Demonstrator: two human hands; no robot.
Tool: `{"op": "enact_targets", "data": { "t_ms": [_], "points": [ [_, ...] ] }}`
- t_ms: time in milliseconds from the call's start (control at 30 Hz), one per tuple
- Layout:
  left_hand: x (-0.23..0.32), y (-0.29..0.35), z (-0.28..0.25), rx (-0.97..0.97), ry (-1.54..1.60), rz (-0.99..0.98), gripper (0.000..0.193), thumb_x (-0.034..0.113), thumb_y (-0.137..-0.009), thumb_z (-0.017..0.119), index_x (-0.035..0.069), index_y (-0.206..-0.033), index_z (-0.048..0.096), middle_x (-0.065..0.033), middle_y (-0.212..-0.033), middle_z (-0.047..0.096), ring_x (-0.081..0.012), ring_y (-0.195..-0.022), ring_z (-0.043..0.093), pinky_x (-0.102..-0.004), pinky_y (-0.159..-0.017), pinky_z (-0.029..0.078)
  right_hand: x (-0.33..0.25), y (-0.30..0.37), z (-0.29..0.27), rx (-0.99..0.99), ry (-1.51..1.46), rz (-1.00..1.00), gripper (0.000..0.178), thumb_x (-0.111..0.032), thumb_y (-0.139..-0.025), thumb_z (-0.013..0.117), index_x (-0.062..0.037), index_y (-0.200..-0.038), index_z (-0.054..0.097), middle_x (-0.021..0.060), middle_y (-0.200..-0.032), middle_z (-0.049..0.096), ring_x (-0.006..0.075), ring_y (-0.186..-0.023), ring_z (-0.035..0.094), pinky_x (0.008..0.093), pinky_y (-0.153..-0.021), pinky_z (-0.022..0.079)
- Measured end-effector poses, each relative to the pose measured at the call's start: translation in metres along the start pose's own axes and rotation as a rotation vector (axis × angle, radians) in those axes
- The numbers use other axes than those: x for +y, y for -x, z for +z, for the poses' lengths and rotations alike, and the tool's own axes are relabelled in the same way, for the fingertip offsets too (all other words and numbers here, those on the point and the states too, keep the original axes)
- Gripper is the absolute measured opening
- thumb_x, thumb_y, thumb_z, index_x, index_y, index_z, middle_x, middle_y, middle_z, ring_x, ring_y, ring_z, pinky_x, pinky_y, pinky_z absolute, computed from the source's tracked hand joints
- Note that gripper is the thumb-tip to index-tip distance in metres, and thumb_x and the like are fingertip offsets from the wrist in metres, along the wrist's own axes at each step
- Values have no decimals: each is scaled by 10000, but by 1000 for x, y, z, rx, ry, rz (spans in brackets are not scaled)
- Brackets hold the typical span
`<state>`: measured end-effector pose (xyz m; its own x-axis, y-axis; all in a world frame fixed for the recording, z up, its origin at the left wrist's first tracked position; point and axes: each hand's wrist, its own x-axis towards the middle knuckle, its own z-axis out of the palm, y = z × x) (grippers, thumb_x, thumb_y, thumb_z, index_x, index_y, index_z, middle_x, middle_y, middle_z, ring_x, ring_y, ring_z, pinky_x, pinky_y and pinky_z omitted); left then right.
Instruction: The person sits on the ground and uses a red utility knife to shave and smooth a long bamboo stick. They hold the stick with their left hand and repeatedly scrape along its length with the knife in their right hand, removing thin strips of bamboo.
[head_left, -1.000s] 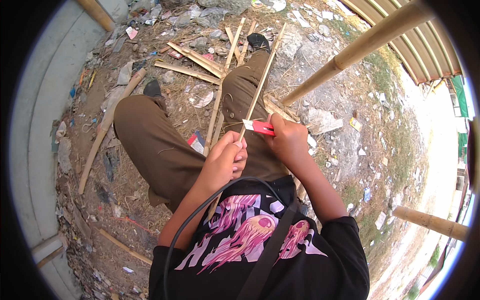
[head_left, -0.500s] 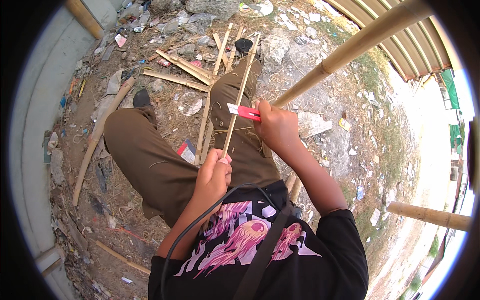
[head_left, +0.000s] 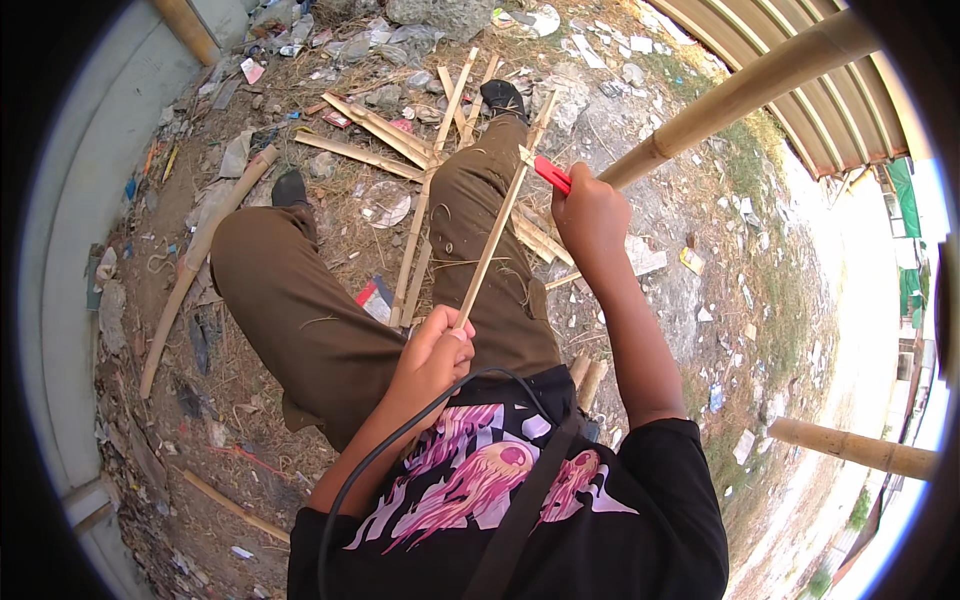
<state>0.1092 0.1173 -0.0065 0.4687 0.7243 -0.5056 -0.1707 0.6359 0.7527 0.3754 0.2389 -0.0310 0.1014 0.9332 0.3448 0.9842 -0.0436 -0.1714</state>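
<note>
Head view: the right hand [head_left: 592,215] is closed around a red cutter [head_left: 552,173], its blade at the far part of a bamboo strip [head_left: 491,250]; the left hand [head_left: 437,352] grips the strip's near end. Hazard, as judged: a blade snagging on the fibres could skid toward the right trouser leg [head_left: 470,200], or dig in and split the strip. The strip appears slender, pale tan, nearly straight, slanting above that leg.
</note>
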Motion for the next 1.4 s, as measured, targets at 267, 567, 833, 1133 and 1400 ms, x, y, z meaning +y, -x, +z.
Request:
{"op": "enact_targets", "data": {
  "t_ms": [267,567,833,1133,1400],
  "points": [
    [12,51,-32,-11,-22,-197,419,265,-1145,457,76,-1518,459,9,-806,492,-38,-607,420,-209,-506,356,-28,35,8,-152,-48,-127,184,-212,-931,704,-77,-885,587,136,-646,671,375,-588,687,501,-527,525],
    [29,31,-25,-47,268,-108,163,123,-1034,484,15,-1127,560,0,-733,486,-28,-514,322,-200,-437,280,-87,105,-27,-103,-317,-338,229,-188,-953,714,-82,-839,545,121,-632,643,343,-543,663,443,-489,505],
    [43,35,-4,-77,198,-78,129,138,-1037,489,45,-1090,560,22,-712,452,-12,-510,294,-194,-444,249,-57,60,-43,104,-262,-319,221,-142,-913,743,-79,-818,553,110,-574,596,335,-518,648,445,-479,490],
    [51,37,-6,-102,215,3,130,146,-1068,464,59,-1090,558,37,-734,442,-8,-557,291,-191,-482,214,-68,22,-38,329,-179,-215,260,-158,-942,718,-83,-773,535,114,-590,608,328,-507,632,435,-477,477],
    [34,43,-10,-160,289,-73,125,148,-1068,465,59,-1096,549,34,-734,446,-1,-549,286,-187,-472,207,-40,-6,-38,287,-161,-202,189,-174,-906,725,-81,-836,576,103,-574,615,323,-523,663,436,-496,513]
  ]
}}
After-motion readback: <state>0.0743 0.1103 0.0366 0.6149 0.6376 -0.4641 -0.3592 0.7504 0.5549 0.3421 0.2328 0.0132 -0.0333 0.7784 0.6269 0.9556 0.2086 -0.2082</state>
